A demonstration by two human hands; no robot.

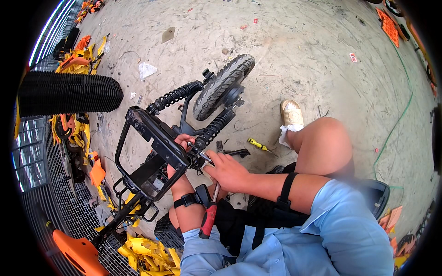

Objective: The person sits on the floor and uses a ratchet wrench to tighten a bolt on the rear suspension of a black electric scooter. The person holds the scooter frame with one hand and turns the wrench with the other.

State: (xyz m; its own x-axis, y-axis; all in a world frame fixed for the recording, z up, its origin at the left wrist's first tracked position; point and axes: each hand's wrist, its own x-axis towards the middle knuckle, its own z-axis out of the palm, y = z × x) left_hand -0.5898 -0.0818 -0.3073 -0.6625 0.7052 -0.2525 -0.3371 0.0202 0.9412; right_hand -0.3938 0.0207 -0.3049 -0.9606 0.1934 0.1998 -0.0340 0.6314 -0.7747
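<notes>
My right hand (pixel 229 172) is closed round the head of a socket wrench; its red and black handle (pixel 208 222) hangs down past my left wrist. From the fingers a chrome shaft (pixel 200 153) points at the lower mount of the near shock absorber (pixel 214 129). On the other side of that joint is my left hand (pixel 184 140), fingers curled at the shaft's tip. The black frame (pixel 159 146) partly hides this hand, and what it grips cannot be made out. The bike frame lies with its fat-tyred wheel (pixel 224 86) pointing away from me.
A yellow screwdriver (pixel 259 144) lies on the concrete floor to the right of the frame, near my shoe (pixel 291 113). A stack of black ribbed tyres (pixel 69 93) stands at left. Yellow plastic panels (pixel 149 254) and an orange seat-like part (pixel 78 250) are at lower left. A green hose (pixel 399 124) runs along the right.
</notes>
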